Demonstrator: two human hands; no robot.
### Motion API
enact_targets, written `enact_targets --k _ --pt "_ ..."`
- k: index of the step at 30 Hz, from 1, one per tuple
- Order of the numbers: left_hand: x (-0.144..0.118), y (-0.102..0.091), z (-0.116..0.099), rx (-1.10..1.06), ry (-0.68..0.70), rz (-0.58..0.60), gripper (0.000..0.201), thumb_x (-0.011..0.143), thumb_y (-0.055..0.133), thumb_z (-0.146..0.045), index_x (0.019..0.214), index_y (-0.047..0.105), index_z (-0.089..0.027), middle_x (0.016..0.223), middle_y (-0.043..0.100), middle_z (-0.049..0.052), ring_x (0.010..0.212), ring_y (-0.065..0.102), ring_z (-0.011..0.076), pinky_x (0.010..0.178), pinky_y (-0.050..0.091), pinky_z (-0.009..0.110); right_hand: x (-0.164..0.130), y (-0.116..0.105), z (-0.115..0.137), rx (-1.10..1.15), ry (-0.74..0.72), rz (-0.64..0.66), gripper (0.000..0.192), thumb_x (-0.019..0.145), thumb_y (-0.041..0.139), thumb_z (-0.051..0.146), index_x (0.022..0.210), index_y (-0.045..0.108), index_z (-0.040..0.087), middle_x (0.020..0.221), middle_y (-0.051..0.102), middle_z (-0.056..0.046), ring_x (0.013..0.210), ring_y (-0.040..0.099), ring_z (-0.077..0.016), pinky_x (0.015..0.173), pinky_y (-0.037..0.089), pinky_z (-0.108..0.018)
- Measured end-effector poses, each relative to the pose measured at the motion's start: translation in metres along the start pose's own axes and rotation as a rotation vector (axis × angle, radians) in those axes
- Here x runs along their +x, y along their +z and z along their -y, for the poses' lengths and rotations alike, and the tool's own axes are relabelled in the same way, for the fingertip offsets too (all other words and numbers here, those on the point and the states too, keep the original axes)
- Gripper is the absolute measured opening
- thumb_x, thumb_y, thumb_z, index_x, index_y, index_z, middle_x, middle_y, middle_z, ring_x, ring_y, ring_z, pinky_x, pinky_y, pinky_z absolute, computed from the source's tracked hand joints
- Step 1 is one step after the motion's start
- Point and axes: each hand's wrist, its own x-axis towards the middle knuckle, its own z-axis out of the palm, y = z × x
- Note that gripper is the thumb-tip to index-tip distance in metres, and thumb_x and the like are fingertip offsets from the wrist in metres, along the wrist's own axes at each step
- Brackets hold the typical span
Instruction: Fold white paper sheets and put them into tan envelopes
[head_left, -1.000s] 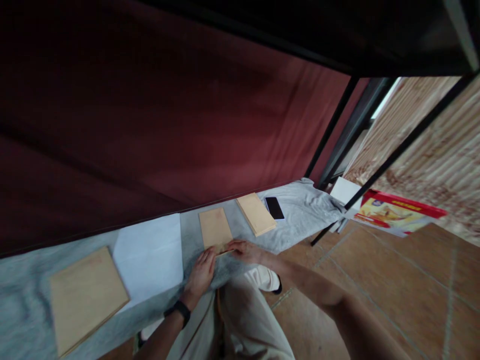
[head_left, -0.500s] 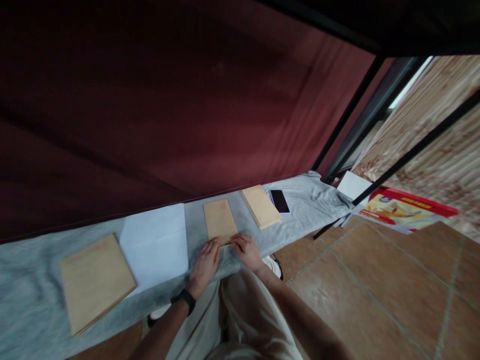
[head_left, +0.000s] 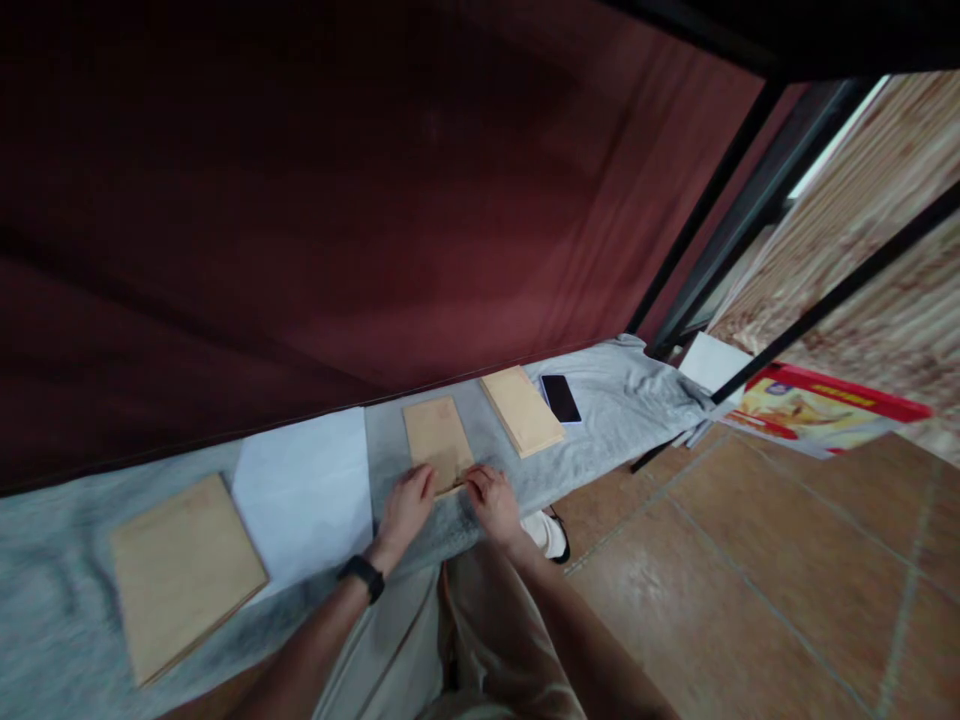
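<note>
- A small tan envelope [head_left: 437, 442] lies flat on the grey cloth [head_left: 600, 420] that covers the surface, its long side running away from the person, roughly midway along the visible stretch of cloth.
- Both hands rest at its near end. The left hand [head_left: 406, 505] lies palm down with fingers stretched forward, the tips on the near left corner of the envelope.
- The right hand [head_left: 493, 500] lies palm down at the near right corner, fingers loosely curled and touching the envelope's edge. Neither hand grips it; both press or rest on top, and the frame is too soft to tell whether the edge is lifted.
- A black band [head_left: 361, 576] sits on the left wrist.
- Just left of the envelope, apart from it by a strip of bare cloth, lies a white sheet of paper [head_left: 304, 490].
- Farther left, overlapping the corner of that sheet, lies a large brown envelope stack [head_left: 184, 572], turned at a slant.
- To the right of the small envelope, near but not touching, lies a second tan stack [head_left: 523, 410].
- Just beside that stack lies a phone [head_left: 560, 398] with its dark screen up.
- Behind the surface hangs a dark red curtain [head_left: 337, 200].
- At the far right a red and yellow box [head_left: 817, 410] leans behind a black frame bar [head_left: 825, 300], above the brown tiled floor [head_left: 750, 580].
</note>
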Motion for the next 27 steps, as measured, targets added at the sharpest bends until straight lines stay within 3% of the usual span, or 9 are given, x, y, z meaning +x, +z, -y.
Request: enact_targets --k 5,8,10,17,27 --pt "0.075 -0.003 0.014 0.105 0.132 -0.032 0.04 0.1 0.04 -0.027 0.132 0.062 -0.014 0.15 0.055 0.015 0.144 0.046 0.0272 0.118 0.04 0.046 -0.002 -0.002 0.005 0.013 -0.013 -0.026 0.018 0.103 0.053 0.02 0.106 0.07 0.023 0.115 0.072 -0.005 0.107 0.063 -0.021 0.096 0.044 -0.037" --pt "0.105 0.007 0.026 0.211 0.118 -0.018 0.051 0.1 0.04 -0.032 0.144 0.053 -0.01 0.159 0.044 0.017 0.151 0.035 0.0295 0.123 0.033 0.047 -0.002 -0.002 0.006 0.032 -0.02 -0.022 0.019 0.104 0.051 0.022 0.108 0.07 0.024 0.114 0.072 -0.005 0.106 0.064 -0.0204 0.096 0.044 -0.036" --pt "0.114 0.017 0.033 0.269 0.115 -0.014 0.054 0.101 0.038 -0.035 0.147 0.05 -0.009 0.159 0.044 0.018 0.151 0.035 0.0294 0.123 0.032 0.048 -0.001 -0.002 0.006 0.033 -0.017 -0.022 0.018 0.104 0.052 0.023 0.108 0.069 0.024 0.114 0.072 -0.005 0.106 0.064 -0.0203 0.096 0.044 -0.036" --pt "0.104 0.036 0.038 0.395 0.168 0.028 0.057 0.104 0.029 -0.04 0.154 0.046 -0.016 0.16 0.045 0.011 0.152 0.036 0.0276 0.125 0.024 0.049 0.001 0.0 0.007 0.008 -0.011 -0.004 0.016 0.102 0.054 0.022 0.106 0.07 0.023 0.113 0.072 -0.005 0.105 0.064 -0.0197 0.097 0.043 -0.035" --pt "0.068 0.041 0.048 0.25 0.371 0.19 0.057 0.104 0.031 -0.035 0.158 0.039 -0.018 0.162 0.042 0.01 0.15 0.04 0.0211 0.125 0.028 0.043 0.001 0.0 0.005 -0.014 -0.009 0.007 0.015 0.101 0.053 0.02 0.104 0.068 0.022 0.111 0.071 -0.005 0.105 0.062 -0.0208 0.096 0.042 -0.036"
